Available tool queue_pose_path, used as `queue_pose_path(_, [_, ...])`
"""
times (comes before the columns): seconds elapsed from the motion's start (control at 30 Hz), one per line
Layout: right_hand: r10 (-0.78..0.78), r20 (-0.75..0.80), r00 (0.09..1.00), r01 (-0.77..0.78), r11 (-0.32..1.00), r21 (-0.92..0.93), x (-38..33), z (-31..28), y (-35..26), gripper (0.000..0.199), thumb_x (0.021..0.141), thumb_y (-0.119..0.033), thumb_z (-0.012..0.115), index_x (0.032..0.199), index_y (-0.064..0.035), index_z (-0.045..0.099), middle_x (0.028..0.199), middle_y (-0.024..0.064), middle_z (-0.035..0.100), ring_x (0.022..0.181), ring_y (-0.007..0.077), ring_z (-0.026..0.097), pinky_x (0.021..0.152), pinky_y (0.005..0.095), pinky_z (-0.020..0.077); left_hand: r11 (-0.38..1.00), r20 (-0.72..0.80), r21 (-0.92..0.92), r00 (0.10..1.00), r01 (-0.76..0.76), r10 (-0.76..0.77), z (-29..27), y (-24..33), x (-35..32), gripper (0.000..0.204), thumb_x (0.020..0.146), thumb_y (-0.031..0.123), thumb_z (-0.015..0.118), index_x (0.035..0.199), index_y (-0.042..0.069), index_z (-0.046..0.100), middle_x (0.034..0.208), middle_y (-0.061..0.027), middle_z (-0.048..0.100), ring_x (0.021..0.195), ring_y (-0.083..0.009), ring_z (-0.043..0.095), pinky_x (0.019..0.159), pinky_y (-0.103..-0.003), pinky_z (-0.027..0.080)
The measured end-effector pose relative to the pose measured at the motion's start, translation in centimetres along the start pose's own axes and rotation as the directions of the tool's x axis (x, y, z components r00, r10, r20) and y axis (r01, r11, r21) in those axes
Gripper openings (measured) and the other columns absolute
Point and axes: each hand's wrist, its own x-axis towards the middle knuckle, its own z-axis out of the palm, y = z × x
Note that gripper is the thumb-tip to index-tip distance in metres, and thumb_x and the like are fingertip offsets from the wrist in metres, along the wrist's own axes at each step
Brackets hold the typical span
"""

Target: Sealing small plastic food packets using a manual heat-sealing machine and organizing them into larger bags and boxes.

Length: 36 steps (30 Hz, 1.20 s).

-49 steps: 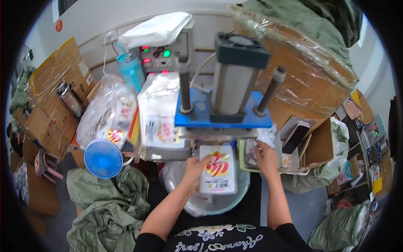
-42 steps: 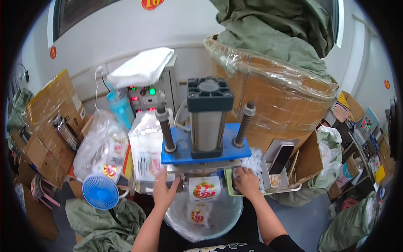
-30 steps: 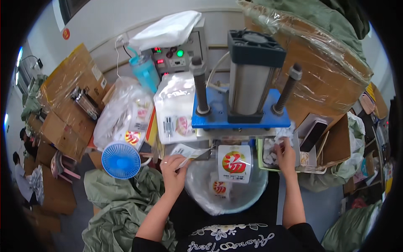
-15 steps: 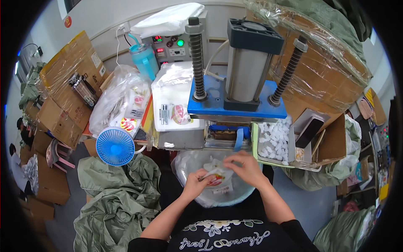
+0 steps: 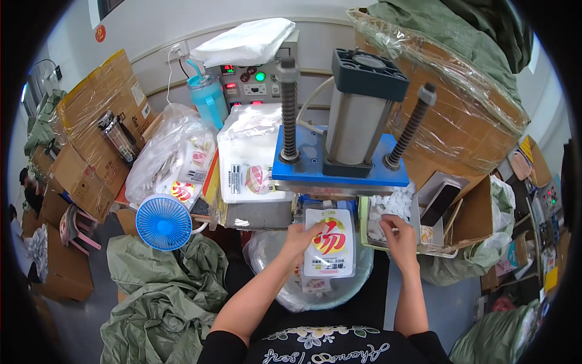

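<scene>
My left hand [image 5: 296, 242] grips the left edge of a printed plastic pouch [image 5: 333, 258], white with a red and yellow design. The pouch stands face up in front of the press [image 5: 342, 151], above a plastic-lined round tub [image 5: 361, 267]. Over at the green-edged tray [image 5: 364, 224], my right hand [image 5: 400, 241] has its fingertips pinched together beside small white plastic pieces [image 5: 388, 203]. Whatever lies between those fingertips is too small to make out. Another printed pouch [image 5: 316, 284] rests in the tub, partly covered by the held one.
Left of the press lies a stack of white pouches [image 5: 251, 161], with a blue fan [image 5: 163, 222] before the table. A cardboard box [image 5: 473, 218] holding a phone [image 5: 441, 203] adjoins the tray. Green cloth [image 5: 163, 303] heaps on the left; a control box [image 5: 257, 76] stands behind.
My left hand has raised the pouch, its printed face now flat toward me. My right hand has left the pouch and moved right to the tray of white pieces.
</scene>
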Motion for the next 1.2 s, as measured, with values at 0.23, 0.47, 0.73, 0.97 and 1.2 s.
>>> queue_pose_path(0.23, [-0.201,0.159,0.967,0.248,0.888,-0.387,0.2,0.8,2.4,0.028,0.076,-0.018,0.072,0.102,-0.009,0.067,0.096,0.0127,0.06,0.08,0.0354,0.061,0.073,0.0437,0.0489,0.863,0.033,0.491,0.993,-0.118,0.117,-3.6,2.0,2.2,0.029,0.088,0.023,0.069,0.101,-0.002,0.07,0.099,-0.0096,0.071,0.084,-0.018,0.069,0.074,-0.028,0.05])
queue_pose_path(0.47, [-0.025,0.199,0.98,0.083,0.954,-0.287,1.5,1.2,3.3,0.023,0.076,-0.018,0.069,0.09,-0.0073,0.054,0.085,0.0145,0.055,0.081,0.0348,0.062,0.069,0.042,0.0465,-0.143,0.198,0.98,0.677,-0.136,0.709,-10.3,1.4,0.2,0.067,0.083,0.038,0.066,0.14,0.014,0.043,0.15,-0.0108,0.034,0.14,-0.0297,0.028,0.111,-0.056,0.017])
queue_pose_path(0.73, [0.398,0.211,0.893,-0.408,0.514,0.755,2.5,-0.9,4.7,0.009,0.088,-0.009,0.06,0.089,-0.0124,0.052,0.078,0.0023,0.062,0.05,0.0008,0.039,0.04,0.0156,0.0257,0.063,0.098,0.949,0.479,-0.31,0.873,-11.0,2.2,-4.3,0.018,0.076,0.007,0.067,0.093,0.012,0.071,0.088,-0.0043,0.066,0.096,-0.024,0.061,0.105,-0.05,0.028])
queue_pose_path(0.97, [0.227,0.335,0.914,-0.398,0.346,0.85,1.3,0.6,4.6,0.013,0.089,-0.011,0.064,0.101,-0.0094,0.061,0.084,0.0023,0.064,0.049,0.0022,0.038,0.042,0.0166,0.0283,0.91,0.005,0.262,0.944,-0.32,0.331,-4.9,-1.8,-6.9,0.011,0.085,0.009,0.07,0.086,-0.002,0.07,0.08,0.0004,0.061,0.074,-0.0076,0.054,0.066,-0.025,0.041])
queue_pose_path(1.2, [-0.127,0.436,0.891,-0.018,0.95,0.312,0.2,3.9,-4.0,0.019,0.088,-0.013,0.065,0.106,-0.0069,0.069,0.093,0.0064,0.066,0.073,0.0155,0.057,0.062,0.0278,0.0434,0.724,0.029,0.56,0.883,-0.402,0.468,-4.0,-6.1,-4.5,0.013,0.082,0.008,0.07,0.087,-0.004,0.069,0.081,-0.0088,0.062,0.072,-0.0153,0.059,0.065,-0.027,0.045])
